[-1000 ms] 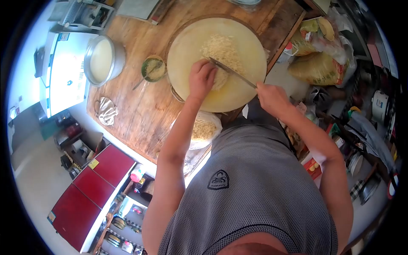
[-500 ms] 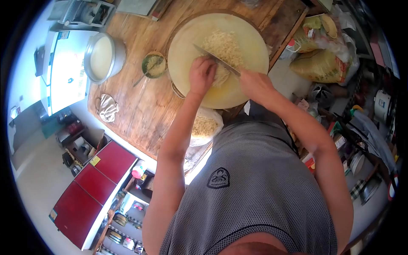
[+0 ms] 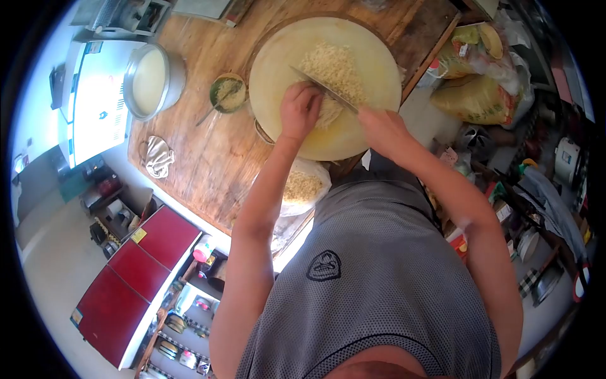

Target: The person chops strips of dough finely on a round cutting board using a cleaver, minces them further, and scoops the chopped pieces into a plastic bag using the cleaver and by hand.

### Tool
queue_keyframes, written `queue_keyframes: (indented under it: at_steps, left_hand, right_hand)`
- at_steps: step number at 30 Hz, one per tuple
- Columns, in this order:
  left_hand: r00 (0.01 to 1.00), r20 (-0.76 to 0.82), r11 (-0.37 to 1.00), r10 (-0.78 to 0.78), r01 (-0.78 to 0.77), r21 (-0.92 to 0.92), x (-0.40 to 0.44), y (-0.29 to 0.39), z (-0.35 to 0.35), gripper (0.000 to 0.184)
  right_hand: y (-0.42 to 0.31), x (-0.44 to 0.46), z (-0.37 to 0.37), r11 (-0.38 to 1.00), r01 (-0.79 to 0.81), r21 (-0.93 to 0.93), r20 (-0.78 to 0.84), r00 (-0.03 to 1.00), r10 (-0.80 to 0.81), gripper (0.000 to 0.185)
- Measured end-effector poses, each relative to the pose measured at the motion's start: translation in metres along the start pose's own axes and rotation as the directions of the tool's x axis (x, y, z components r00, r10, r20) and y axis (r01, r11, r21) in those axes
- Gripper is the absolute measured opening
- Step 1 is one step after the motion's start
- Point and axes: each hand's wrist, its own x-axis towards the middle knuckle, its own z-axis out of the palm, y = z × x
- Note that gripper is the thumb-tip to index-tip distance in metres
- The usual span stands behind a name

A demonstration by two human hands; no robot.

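Note:
My right hand (image 3: 383, 129) grips a kitchen knife (image 3: 325, 84), whose long blade slants up and left across a round, pale cutting board (image 3: 278, 101). On the near side of the blade, my left hand (image 3: 300, 110) has its fingers curled down over pale strips of food (image 3: 329, 112), close against the knife. The fingertips are partly hidden. Beyond the blade lies a loose heap of finely chopped pale food (image 3: 334, 66). A plastic bag of similar pale pieces (image 3: 302, 187) sits by my left forearm, at the near edge of the table.
Left of the board on the wooden table (image 3: 196, 151) stands a small green bowl (image 3: 228, 95) of chopped food with a spoon. Farther left are a large metal pot (image 3: 149, 82) of whitish contents and a crumpled cloth (image 3: 159, 156). Filled sacks (image 3: 473, 101) rest at the right.
Both hands and the knife stay almost in place, with the blade shifted only slightly at the strips. The whole view has tilted a little.

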Motion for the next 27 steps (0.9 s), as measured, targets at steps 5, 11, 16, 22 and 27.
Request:
queue_keyframes:
  at_steps: [5,11,16,22,27]
  left_hand:
    - [1.0,0.005,0.999,-0.03,0.03,0.026,-0.002,0.0,0.001,0.011]
    - [0.999,-0.042,0.999,-0.021,0.019,-0.039,-0.005,0.004,-0.001,0.012]
    - [1.0,-0.01,0.999,-0.009,0.008,-0.047,-0.006,0.003,-0.003,0.013]
    - [1.0,0.012,1.0,0.015,-0.015,-0.017,-0.003,0.0,-0.003,0.013]
    - [1.0,0.004,1.0,0.014,-0.014,0.001,-0.006,0.001,-0.001,0.012]
  right_hand:
    - [-0.01,0.02,-0.001,0.999,0.038,0.029,-0.053,0.998,-0.036,0.014]
    - [0.021,-0.04,-0.006,0.998,-0.057,-0.027,0.03,0.998,0.058,0.011]
    - [0.011,-0.048,-0.02,1.0,-0.005,-0.017,-0.042,0.999,0.004,0.009]
    - [-0.003,0.0,0.004,0.999,0.051,0.006,-0.053,0.997,-0.051,0.012]
    - [-0.002,0.003,0.006,0.999,0.052,0.012,-0.085,0.995,-0.051,0.013]
